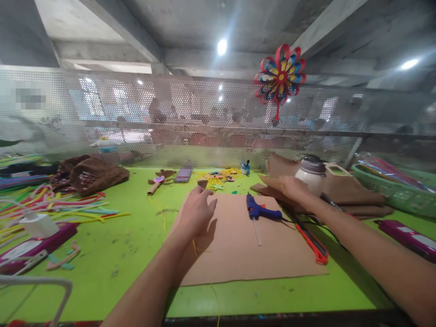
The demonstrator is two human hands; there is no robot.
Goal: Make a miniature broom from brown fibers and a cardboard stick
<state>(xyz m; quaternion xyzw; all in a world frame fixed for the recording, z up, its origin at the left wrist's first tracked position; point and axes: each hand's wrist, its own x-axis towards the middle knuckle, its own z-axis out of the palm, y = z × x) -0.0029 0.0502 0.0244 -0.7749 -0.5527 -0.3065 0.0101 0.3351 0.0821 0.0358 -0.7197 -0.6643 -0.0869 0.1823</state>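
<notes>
My left hand (196, 210) hovers over the cardboard sheet (238, 245), its grip loosely curled, pinching nothing. My right hand (295, 187) lies spread on brown paper (354, 195) (beside the glue gun (260, 210)).

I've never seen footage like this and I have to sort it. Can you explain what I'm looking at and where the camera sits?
There is no machine here. A person wears one camera on the head, looking forward and down, so both bare arms reach in from the bottom edge. The left hand hovers over a brown cardboard sheet with its fingers curled; whether it pinches the thin yellow strand below it is unclear. The right hand rests flat on a stack of brown sheets beside a white jug. On the cardboard lie a blue glue gun and, at its edge, an orange cutter. The green table also holds coloured strips at the left. A paper pinwheel hangs above.
</notes>
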